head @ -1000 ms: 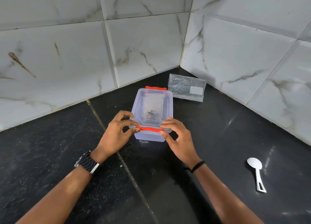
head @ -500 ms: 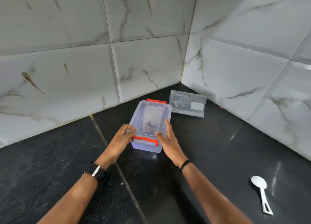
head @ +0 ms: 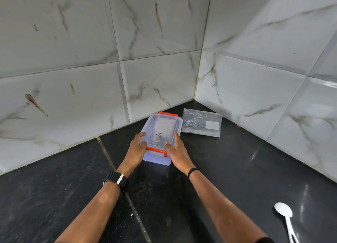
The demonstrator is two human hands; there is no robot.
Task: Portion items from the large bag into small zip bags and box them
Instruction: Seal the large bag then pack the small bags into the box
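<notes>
**Box lidded, both hands at its near end**

We find the clear box on the dark counter, its long axis running away from us toward the wall corner. Our left hand grips the near left corner; our right hand lies flat-fingered along the right edge. Both flank the near red latch. The large bag lies just right of the far end.

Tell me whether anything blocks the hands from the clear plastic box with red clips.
Nothing visible does. The left hand grips the near left corner of the clear plastic box with red clips, and the right hand rests against its right side with straight fingers. The flat clear plastic bag lies apart, to the right.
</notes>
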